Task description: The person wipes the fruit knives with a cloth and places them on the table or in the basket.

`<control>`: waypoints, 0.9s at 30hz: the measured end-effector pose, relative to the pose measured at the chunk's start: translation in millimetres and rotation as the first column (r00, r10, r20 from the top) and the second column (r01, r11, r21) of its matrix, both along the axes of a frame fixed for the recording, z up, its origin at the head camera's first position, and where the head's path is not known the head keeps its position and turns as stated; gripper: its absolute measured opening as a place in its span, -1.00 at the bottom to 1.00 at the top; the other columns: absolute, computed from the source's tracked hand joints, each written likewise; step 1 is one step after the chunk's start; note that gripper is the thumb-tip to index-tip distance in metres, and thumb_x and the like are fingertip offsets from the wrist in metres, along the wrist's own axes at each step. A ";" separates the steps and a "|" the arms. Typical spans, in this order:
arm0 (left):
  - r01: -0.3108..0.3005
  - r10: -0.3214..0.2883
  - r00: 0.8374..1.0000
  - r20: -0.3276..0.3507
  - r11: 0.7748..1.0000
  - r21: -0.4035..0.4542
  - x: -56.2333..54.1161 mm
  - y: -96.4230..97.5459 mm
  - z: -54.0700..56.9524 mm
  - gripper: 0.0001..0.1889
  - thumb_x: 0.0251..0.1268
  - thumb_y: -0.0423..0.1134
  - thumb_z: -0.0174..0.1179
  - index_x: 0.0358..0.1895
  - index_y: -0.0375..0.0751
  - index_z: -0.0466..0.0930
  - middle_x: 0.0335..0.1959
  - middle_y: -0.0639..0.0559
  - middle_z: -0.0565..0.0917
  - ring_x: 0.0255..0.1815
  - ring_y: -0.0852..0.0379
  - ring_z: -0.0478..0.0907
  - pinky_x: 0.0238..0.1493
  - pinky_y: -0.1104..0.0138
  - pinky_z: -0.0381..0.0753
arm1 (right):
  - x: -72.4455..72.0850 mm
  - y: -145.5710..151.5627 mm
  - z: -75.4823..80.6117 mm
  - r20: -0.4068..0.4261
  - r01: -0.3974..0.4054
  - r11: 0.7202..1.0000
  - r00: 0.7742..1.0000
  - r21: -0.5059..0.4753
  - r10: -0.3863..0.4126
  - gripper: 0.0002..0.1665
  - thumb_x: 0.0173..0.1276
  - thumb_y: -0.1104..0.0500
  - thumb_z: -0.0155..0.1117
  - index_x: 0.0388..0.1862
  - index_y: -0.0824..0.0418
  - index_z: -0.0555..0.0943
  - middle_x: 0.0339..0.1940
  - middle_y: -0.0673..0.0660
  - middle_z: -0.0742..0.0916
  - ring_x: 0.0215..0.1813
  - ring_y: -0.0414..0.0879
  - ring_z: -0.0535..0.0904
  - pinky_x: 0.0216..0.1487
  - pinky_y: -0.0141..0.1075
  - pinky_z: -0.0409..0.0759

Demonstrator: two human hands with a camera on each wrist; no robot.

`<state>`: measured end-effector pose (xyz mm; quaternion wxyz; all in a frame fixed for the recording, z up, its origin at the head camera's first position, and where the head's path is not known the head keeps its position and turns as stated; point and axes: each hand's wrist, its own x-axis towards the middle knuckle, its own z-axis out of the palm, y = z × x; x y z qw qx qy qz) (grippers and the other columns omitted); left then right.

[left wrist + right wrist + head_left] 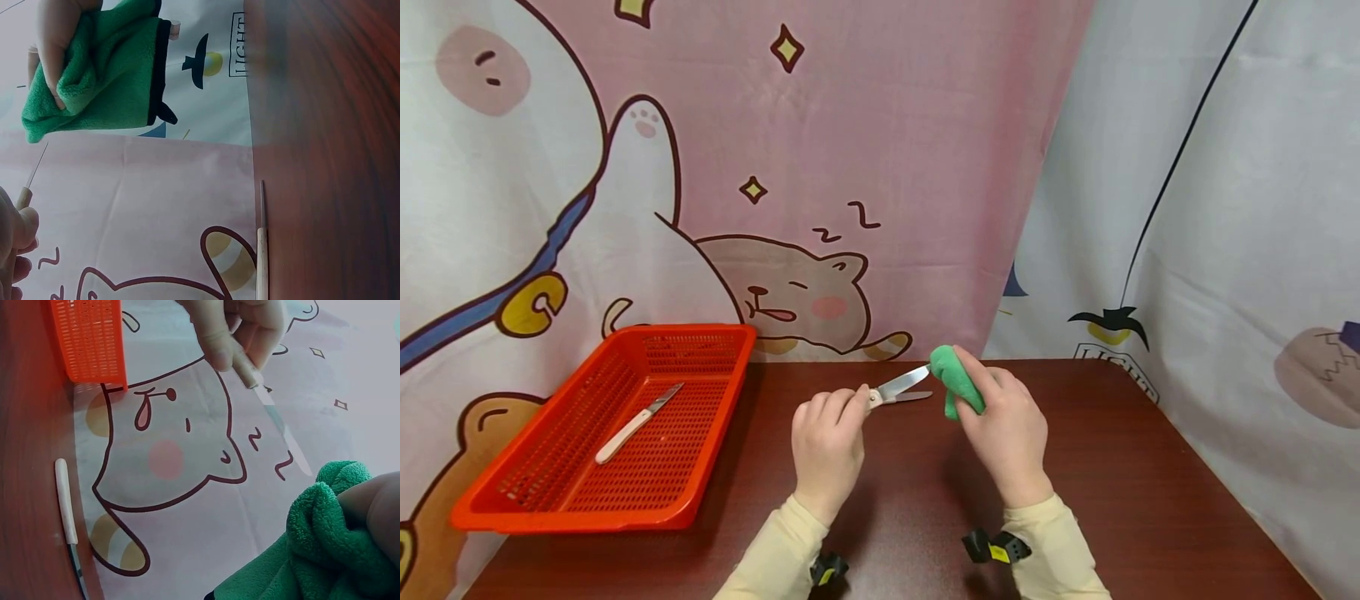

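My left hand point(829, 446) grips a knife by its pale handle, the bare blade point(904, 383) pointing right and slightly up above the table. My right hand point(1009, 433) holds a bunched green cloth point(955, 379) between thumb and fingers, right at the blade's tip. In the left wrist view the cloth point(106, 75) hangs in folds with a black edge. The right wrist view shows the held blade point(284, 434) slanting toward the cloth point(325, 525). A second pale-handled knife point(65, 506) lies on the table behind the hands, its handle partly hidden in the head view.
On the left of the dark wooden table point(910, 550) stands an orange-red plastic basket point(718, 429) with perforated sides. Another pale-handled knife point(628, 433) lies inside it. A printed cartoon curtain point(940, 167) hangs along the table's back edge and right side.
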<state>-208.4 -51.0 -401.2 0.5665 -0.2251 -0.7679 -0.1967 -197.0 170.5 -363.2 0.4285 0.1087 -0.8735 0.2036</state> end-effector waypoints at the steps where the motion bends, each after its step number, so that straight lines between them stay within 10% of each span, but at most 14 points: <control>1: -0.003 0.003 1.000 -0.002 1.000 0.000 -0.3 -0.1 -0.1 -0.84 0.42 -0.30 0.15 -0.11 -0.18 0.71 -0.34 -0.03 0.66 -0.40 -0.05 0.53 -0.47 0.13 0.46 | 0.6 0.0 0.6 -0.001 -0.002 1.000 1.000 -0.002 0.002 -0.23 0.06 0.28 0.50 0.29 -0.12 0.58 -0.17 0.19 0.70 -0.22 0.10 0.62 -0.54 -0.02 0.55; 27: -0.018 0.018 1.000 0.000 1.000 0.011 -0.5 -0.6 0.5 -0.88 0.28 -0.38 0.26 -0.15 -0.20 0.70 -0.35 -0.03 0.65 -0.41 -0.06 0.54 -0.47 0.11 0.46 | 20.6 -33.2 5.4 -0.078 -0.156 0.984 0.984 0.081 0.162 -0.19 0.01 0.27 0.54 0.31 -0.10 0.57 -0.19 0.15 0.69 -0.23 0.06 0.63 -0.50 -0.10 0.62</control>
